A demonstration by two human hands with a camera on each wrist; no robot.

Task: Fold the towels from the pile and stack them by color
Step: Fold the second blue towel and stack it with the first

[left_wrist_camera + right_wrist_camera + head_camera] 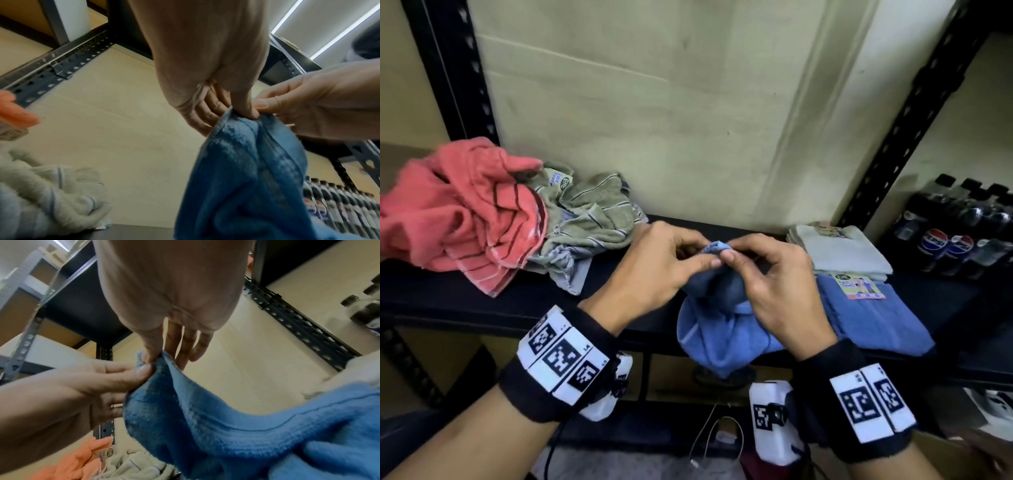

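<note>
A loose blue towel [717, 329] hangs from both hands over the front edge of the black shelf [482, 305]. My left hand [654, 263] pinches its top corner between thumb and forefinger. My right hand [767, 270] pinches the same corner right beside it. In the left wrist view the blue towel [246, 178] droops below the pinching fingers [246, 110]. The right wrist view shows the blue towel [226, 426] trailing right from the thumb tips. An unfolded pile lies at the left: a red striped towel [462, 212] and an olive striped towel [592, 212].
A folded blue towel [873, 315] with a paper label lies at the right, with folded pale towels [842, 250] behind it. Dark soda bottles [955, 233] stand at the far right. Black slotted uprights [448, 68] frame the shelf, and cables hang below it.
</note>
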